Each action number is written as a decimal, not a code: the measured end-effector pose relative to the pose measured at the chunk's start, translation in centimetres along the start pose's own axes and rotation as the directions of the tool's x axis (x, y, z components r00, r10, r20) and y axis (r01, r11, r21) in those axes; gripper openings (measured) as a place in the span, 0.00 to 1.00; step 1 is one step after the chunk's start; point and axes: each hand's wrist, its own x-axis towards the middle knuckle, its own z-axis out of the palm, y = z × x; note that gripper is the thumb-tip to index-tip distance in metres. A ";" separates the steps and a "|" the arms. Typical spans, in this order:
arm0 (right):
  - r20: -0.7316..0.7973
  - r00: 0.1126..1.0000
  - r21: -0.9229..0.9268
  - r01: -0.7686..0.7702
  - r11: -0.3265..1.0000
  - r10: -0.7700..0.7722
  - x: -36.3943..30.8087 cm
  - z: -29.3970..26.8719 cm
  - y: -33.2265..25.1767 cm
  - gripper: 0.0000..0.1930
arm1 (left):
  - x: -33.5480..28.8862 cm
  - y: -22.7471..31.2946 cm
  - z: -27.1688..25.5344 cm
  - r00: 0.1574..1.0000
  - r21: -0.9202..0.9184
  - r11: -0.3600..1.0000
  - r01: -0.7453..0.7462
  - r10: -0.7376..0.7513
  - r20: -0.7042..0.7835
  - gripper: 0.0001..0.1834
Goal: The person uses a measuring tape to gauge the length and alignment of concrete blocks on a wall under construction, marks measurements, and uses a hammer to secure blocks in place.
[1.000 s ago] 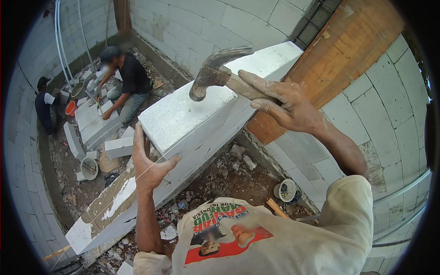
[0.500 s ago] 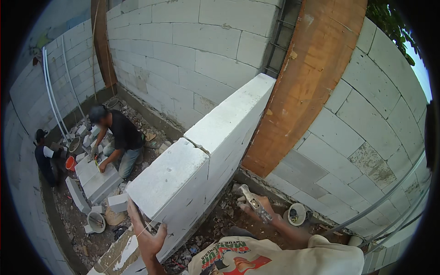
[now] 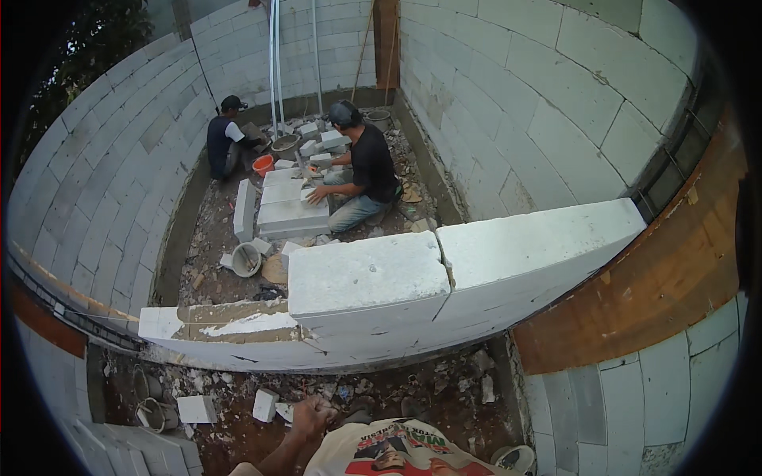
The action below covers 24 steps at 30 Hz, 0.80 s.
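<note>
Plainly, the block (image 3: 365, 278) sits on top of the wall (image 3: 373, 343), beyond the left grip (image 3: 316, 414) and a little to its right, well apart from it — its long axis runs side to side, in line with the wall and across the line from the body to the room. The left grip is the nearer one, low at the front edge of the view over the ground (image 3: 444, 397), fingers curled in; whether anything is held inside them is too small to make out. The right grip is out of sight, so its state cannot be told. Closest to the left grip, just to its left, a white chunk (image 3: 266, 404) lies on the ground. To the block's right a second block (image 3: 544, 242) continues the row, with a narrow, dark, uneven joint between the two ends; to its left the top steps down to a lower stretch carrying grey-brown mortar (image 3: 190, 321) and a white smear. The ground on the near side is dark and littered with rubble, and a brown board (image 3: 627, 313) stands at the wall's right end. Past the wall, between pale block walls, one co-worker (image 3: 371, 163) kneels by a low stack (image 3: 290, 214) — another (image 3: 225, 141) is farther back, near a red bucket (image 3: 263, 166).
</note>
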 end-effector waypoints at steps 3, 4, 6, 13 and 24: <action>0.070 0.996 -0.024 0.058 0.998 -0.056 1.5 -1.6 2.0 0.23 | -3.6 -6.3 4.7 0.978 -0.123 0.971 0.207 -0.200 0.060 0.07; 0.094 0.993 -0.034 0.075 0.997 -0.072 1.9 -2.3 2.7 0.22 | -4.7 -8.4 6.4 0.958 -0.054 0.957 0.286 -0.283 0.051 0.07; 0.148 0.984 -0.060 0.109 0.992 -0.100 2.6 -3.5 3.7 0.22 | -7.1 -12.6 8.9 0.966 0.168 0.958 0.230 -0.246 0.081 0.12; 0.297 0.940 -0.206 0.235 0.950 -0.169 5.3 -5.2 1.1 0.20 | -14.6 -19.6 17.9 0.892 -0.059 0.898 0.436 -0.423 0.158 0.12; 0.797 0.593 -0.603 0.771 -0.204 -0.117 19.1 1.9 -4.7 0.29 | -22.7 -27.5 23.9 0.980 0.414 0.899 0.145 -0.188 0.065 0.10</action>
